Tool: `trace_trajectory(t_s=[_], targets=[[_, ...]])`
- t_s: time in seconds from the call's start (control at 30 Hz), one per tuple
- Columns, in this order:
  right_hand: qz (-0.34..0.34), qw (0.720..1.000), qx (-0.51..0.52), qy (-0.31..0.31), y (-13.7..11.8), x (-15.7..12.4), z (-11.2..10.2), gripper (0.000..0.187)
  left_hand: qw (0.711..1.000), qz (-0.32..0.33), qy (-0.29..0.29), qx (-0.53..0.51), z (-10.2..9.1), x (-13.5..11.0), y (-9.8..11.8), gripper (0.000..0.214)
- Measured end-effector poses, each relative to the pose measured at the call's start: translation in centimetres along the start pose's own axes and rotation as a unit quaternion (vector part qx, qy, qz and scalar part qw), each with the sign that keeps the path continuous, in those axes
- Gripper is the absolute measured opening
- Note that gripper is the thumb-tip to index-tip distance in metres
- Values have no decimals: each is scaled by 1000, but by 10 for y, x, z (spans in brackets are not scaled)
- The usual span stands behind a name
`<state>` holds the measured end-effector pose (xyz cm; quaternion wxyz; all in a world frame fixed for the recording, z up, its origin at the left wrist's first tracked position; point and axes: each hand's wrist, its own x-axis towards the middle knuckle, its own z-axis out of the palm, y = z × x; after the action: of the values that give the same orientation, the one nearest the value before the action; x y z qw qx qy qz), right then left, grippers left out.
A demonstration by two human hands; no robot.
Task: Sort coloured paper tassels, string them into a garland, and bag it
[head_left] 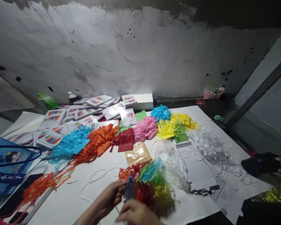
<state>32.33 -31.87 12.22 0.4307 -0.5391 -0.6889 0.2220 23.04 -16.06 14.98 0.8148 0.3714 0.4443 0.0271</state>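
My left hand (114, 193) is closed at the left edge of a blue tissue paper tassel (130, 189), its fingertips pinched together. Below it, my right hand (139, 213) curls at the lower part of the same blue piece, slightly smeared by motion; its fingertips are partly hidden. Against the blue piece, on its right, are fringed tissue tassels in red, green and yellow (162, 190), blurred at their lower end. A thin white cord (91, 181) loops over the white table covering beside my left hand.
Behind my hands runs a row of fringed bundles: blue (72, 142), orange (103, 139), dark red (125, 140), pink (145, 127) and yellow (166, 128). Packets (96, 107) pile up at the back. Clear cord (210, 150) and plastic bags (172, 162) lie right; a blue bag (11, 162) stands left.
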Motion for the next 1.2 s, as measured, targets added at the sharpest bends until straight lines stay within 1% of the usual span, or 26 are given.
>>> trace_trajectory(t_s=[0.03, 0.07, 0.1, 0.13, 0.17, 0.23, 0.3, 0.37, 0.43, 0.5, 0.57, 0.6, 0.67, 0.7, 0.77, 0.83, 0.93, 1.0, 1.1, 1.17, 1.2], targets=[[40, 995, 27, 84, 1, -3, -14, 23, 1000, 14, 16, -21, -11, -5, 9, 45], [95, 982, 39, 161, 6, -4, -27, 25, 999, 27, 27, -33, -22, -11, 17, 46], [129, 967, 31, 218, 13, -3, -38, 28, 998, 34, 33, -41, -31, -17, 22, 47], [147, 959, 17, 241, 25, 0, -46, 32, 997, 40, 38, -47, -40, -22, 26, 47], [163, 958, 2, 237, 39, 5, -50, 38, 997, 43, 39, -51, -47, -26, 28, 46], [180, 967, -14, 182, 70, 22, -45, 52, 997, 50, 26, -50, -57, -33, 28, 45], [184, 974, -14, 133, 99, 41, -28, 60, 997, 58, 5, -44, -64, -38, 27, 46], [189, 978, -14, 92, 119, 57, -6, 64, 997, 67, -7, -39, -72, -43, 25, 46], [199, 978, -16, 59, 129, 67, 14, 66, 997, 72, -6, -40, -81, -49, 24, 46], [212, 977, -16, 31, 130, 70, 29, 67, 996, 73, 2, -42, -94, -56, 23, 46], [222, 975, -14, 0, 126, 70, 36, 58, 995, 82, 20, -49, -108, -65, 23, 46], [225, 974, -13, -17, 122, 70, 38, 48, 994, 91, 33, -55, -115, -69, 23, 46], [225, 973, -13, -50, 114, 68, 33, 25, 990, 111, 60, -65, -128, -77, 23, 46], [222, 973, -14, -65, 110, 67, 28, 22, 988, 120, 72, -66, -134, -79, 23, 46], [212, 973, -17, -88, 102, 66, 11, 30, 985, 131, 91, -59, -143, -83, 23, 46], [209, 973, -26, -97, 95, 66, -9, 33, 984, 138, 99, -45, -147, -85, 22, 47], [225, 968, -48, -97, 88, 65, -30, 30, 984, 147, 97, -27, -143, -83, 23, 45], [245, 963, -61, -96, 84, 63, -34, 28, 985, 147, 87, -20, -135, -80, 23, 42], [283, 951, -63, -105, 80, 59, -28, 30, 986, 147, 70, -17, -127, -76, 25, 39], [298, 947, -49, -112, 77, 55, -27, 29, 987, 148, 69, -17, -127, -74, 27, 41], [299, 947, -38, -112, 75, 53, -29, 25, 986, 149, 73, -17, -128, -73, 27, 42]])
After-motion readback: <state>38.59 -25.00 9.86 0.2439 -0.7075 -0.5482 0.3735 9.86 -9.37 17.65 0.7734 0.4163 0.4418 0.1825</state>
